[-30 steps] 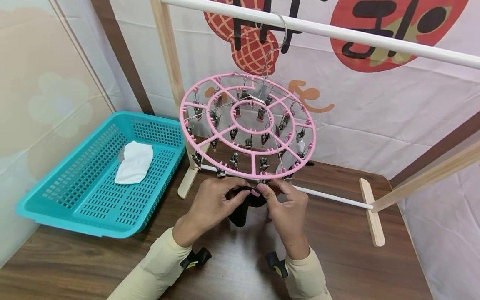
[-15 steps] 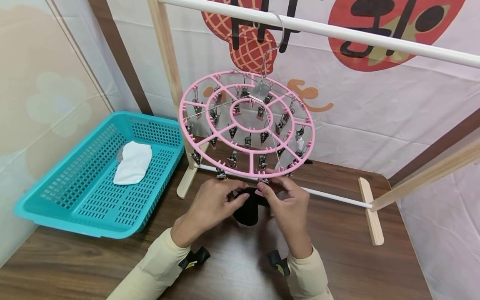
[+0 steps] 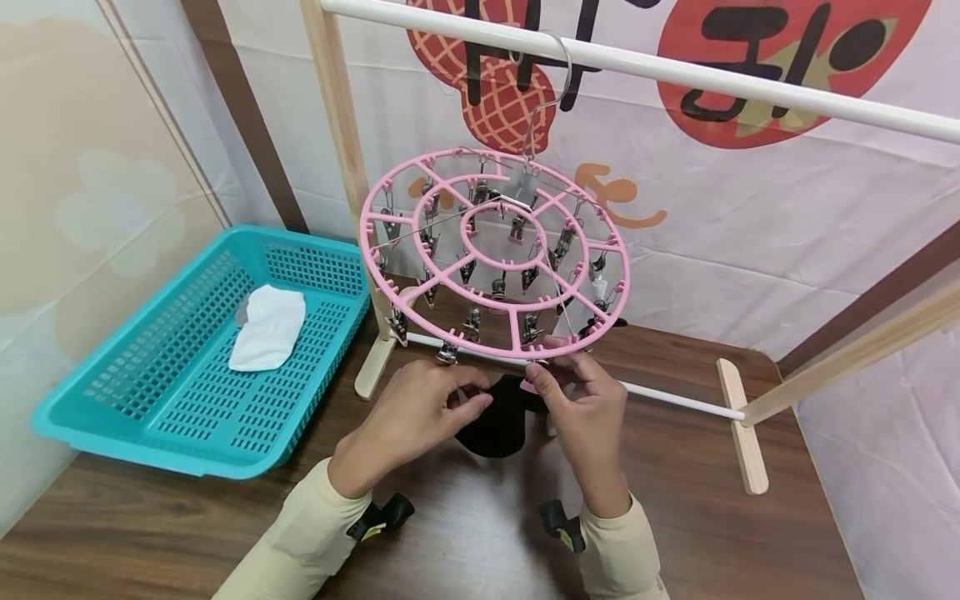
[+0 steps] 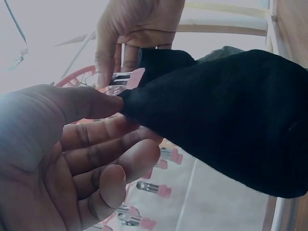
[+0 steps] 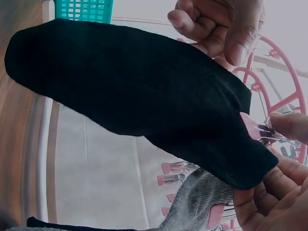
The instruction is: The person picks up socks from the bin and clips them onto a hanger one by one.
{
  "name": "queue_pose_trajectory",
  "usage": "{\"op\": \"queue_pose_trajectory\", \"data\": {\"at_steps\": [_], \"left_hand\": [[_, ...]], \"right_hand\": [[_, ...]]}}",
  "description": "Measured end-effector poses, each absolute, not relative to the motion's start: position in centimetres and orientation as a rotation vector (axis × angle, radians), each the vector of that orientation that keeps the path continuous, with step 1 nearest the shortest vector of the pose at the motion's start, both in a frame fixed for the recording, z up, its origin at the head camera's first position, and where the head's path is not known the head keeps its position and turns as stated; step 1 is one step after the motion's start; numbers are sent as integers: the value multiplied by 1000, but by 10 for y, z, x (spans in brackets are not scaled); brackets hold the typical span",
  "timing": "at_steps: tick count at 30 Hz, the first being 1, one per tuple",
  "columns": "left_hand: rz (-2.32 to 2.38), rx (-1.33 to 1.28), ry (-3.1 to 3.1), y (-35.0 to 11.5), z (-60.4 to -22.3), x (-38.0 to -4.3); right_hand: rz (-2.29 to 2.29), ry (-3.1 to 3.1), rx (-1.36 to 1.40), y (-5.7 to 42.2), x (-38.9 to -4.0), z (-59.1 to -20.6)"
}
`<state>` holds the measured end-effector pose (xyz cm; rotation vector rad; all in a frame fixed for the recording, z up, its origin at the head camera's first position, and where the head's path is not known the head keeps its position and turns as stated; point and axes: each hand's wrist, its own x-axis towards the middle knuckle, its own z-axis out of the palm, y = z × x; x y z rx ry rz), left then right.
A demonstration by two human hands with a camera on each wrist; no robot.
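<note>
A black sock [image 3: 495,421] hangs below the front rim of a round pink clip hanger [image 3: 514,329]. My left hand [image 3: 420,408] pinches a corner of its cuff between thumb and forefinger, the other fingers loosely bent in the left wrist view. My right hand [image 3: 588,417] squeezes a metal clip with pink tips [image 5: 251,126] between thumb and fingers. The tips lie over the cuff of the black sock [image 5: 130,82], and some right fingers are behind the fabric. Beside it in the right wrist view hangs a grey ribbed sock [image 5: 192,197], close to another pink-tipped clip [image 5: 216,215].
The hanger hooks onto a white rail [image 3: 675,79] on wooden posts. Several other clips dangle around its rings. A teal basket [image 3: 180,462] at the left holds a white sock [image 3: 268,329] with a grey part. Everything stands on a brown wooden table [image 3: 712,533].
The hanger's front and the clip in my right hand have shifted slightly right. My left hand has drawn a little left, and the black sock shows wider between the hands.
</note>
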<state>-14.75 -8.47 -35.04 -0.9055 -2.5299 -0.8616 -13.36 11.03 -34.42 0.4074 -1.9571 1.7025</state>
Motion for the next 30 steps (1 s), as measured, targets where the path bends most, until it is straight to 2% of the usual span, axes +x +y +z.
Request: {"op": "queue_pose_trajectory", "data": {"at_steps": [10,22,30], "left_hand": [[-835,-941,-2560,-88,-347,-147],[-865,-958,-2566,-88,-343,-142],[-840,-929,-2549,-90,-341,-140]], "right_hand": [[1772,-1879,324,120,-143,-361],[1616,-1945,304,121,-135,-336],[1584,-1977,266,122,-133,-333]]}}
